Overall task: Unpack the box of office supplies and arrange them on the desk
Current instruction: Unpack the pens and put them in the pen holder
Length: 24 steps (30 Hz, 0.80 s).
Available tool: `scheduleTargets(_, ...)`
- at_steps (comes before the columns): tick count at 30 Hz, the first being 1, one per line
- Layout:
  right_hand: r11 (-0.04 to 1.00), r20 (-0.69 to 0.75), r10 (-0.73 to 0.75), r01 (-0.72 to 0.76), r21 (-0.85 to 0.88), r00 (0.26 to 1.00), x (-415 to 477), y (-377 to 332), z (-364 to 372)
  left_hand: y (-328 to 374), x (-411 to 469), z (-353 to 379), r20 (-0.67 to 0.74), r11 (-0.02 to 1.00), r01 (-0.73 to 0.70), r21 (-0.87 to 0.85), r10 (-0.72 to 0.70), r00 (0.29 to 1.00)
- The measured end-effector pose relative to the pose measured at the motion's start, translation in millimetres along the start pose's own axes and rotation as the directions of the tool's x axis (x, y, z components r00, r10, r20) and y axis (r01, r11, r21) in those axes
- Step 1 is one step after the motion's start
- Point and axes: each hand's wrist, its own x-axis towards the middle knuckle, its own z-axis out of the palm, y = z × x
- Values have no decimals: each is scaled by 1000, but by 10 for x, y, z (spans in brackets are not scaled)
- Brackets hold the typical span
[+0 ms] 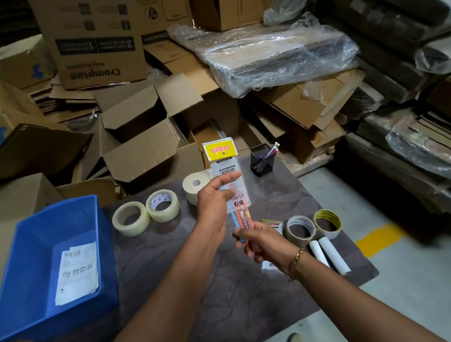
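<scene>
A clear pack of pens [225, 170] with a yellow header card is held upright above the dark desk [174, 266]. My left hand [213, 205] grips its middle and my right hand [261, 241] holds its lower end, where the coloured pens show. A blue plastic box [31, 287] sits on the desk's left side, with a stack of printed paper sheets [77, 272] inside. Two clear tape rolls [130, 218] [162, 205] and a thick cream roll [196, 187] lie at the back. Two brown tape rolls [300, 230] [328, 223] and two white tubes [330, 254] lie to the right.
A black mesh pen cup [260, 159] with pens stands at the desk's far right corner. Open and flattened cardboard boxes [140, 136] pile up behind the desk. Plastic-wrapped bundles [274, 52] are stacked at right. Grey floor with a yellow mark [378, 238] lies right of the desk.
</scene>
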Motion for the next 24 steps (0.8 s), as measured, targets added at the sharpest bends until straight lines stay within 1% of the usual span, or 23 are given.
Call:
scheduleTargets(3, 1000, -1, -2, 2, 16, 1000, -18, 37, -54, -32, 56, -8, -32, 1000, 11, -6, -11, 999)
scheduleTargets(6, 999, -26, -1, 2, 38, 1000, -6, 30, -92, -123, 47, 8, -35, 999, 23, 41, -22, 999)
scheduleTargets(10, 998, -114, -31, 38, 57, 993, 29, -90, -84, -347, -77, 90, 3, 992, 60, 111, -61, 998)
scheduleTargets(12, 999, -163, -17, 25, 46, 986, 44, -101, -71, -415, -112, 109, -2, 988, 63, 144, -63, 998)
scheduleTargets(15, 999, -243, 53, -48, 24, 968, 65, 17, -104, -499, -111, 113, 16, 981, 82, 174, -86, 996)
scheduleTargets(17, 991, -281, 101, -123, -62, 954, 44, 145, -174, -572, -84, 99, 26, 978, 94, 188, -101, 995)
scheduleTargets(19, 969, -285, 131, -183, -165, 949, -51, 303, -274, -679, -31, 78, 10, 976, 120, 182, -124, 992)
scheduleTargets(22, 941, -315, 169, -248, -230, 934, -230, 591, -471, -896, 46, 45, -29, 956, 201, 214, -199, 979)
scheduleTargets(24, 932, -391, 189, -290, -219, 901, -330, 758, -612, -1087, 60, 34, -34, 923, 266, 278, -267, 963)
